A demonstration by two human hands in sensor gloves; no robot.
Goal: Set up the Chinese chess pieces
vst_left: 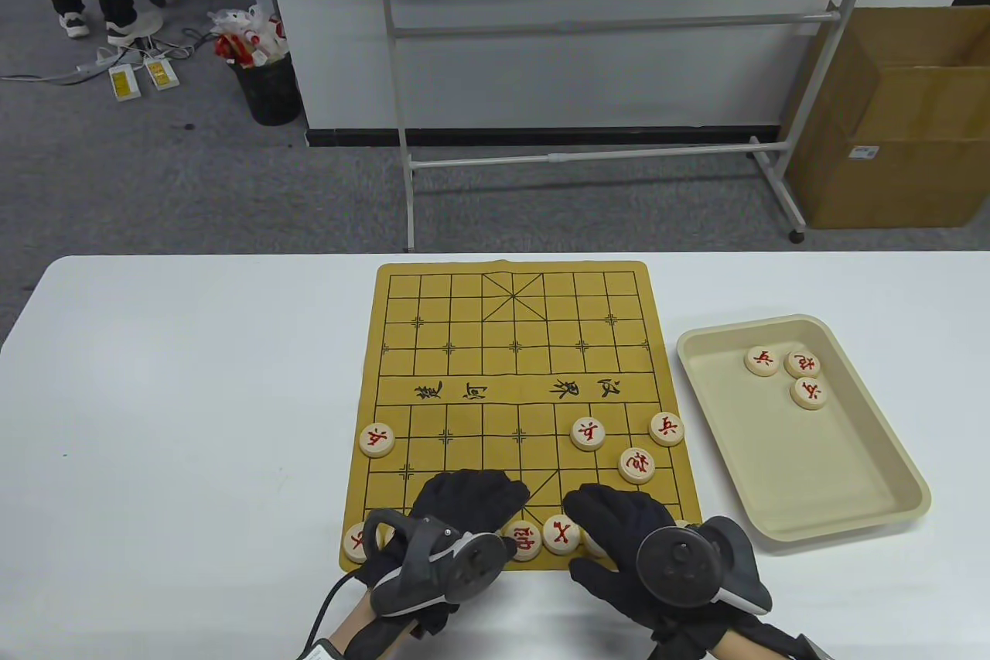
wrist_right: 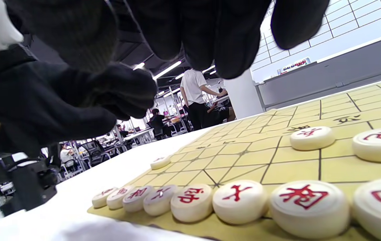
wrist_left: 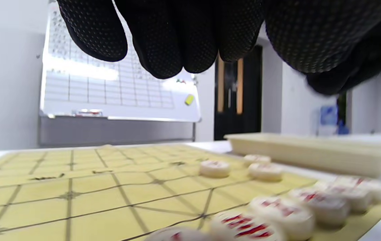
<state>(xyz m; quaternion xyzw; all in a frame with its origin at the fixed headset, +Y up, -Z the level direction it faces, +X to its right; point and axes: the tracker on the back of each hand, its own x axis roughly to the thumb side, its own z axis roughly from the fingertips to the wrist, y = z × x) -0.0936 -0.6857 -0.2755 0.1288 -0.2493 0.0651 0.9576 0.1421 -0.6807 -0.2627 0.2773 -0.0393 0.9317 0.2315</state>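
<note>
Neither hand held a piece. The left hand (vst_left: 464,509) hovered over the near row with fingers (wrist_left: 163,40) hanging loosely spread, nothing between them; the right hand (vst_left: 619,528) hung likewise, fingers (wrist_right: 190,33) apart above the pieces.

Beneath them the back row (wrist_right: 190,201) lay shoulder to shoulder along the near edge of the board (vst_left: 510,350), looking full. Beyond stood three soldiers (vst_left: 377,440), one at the left edge, two to the right, with a cannon (vst_left: 636,465) by these. To finish well, I judged, each piece should sit squarely on a line crossing.

Farther off, right of the board, the tray (vst_left: 851,490) held three pieces (vst_left: 802,364). The right hand was better placed to fetch them, one at a time.
</note>
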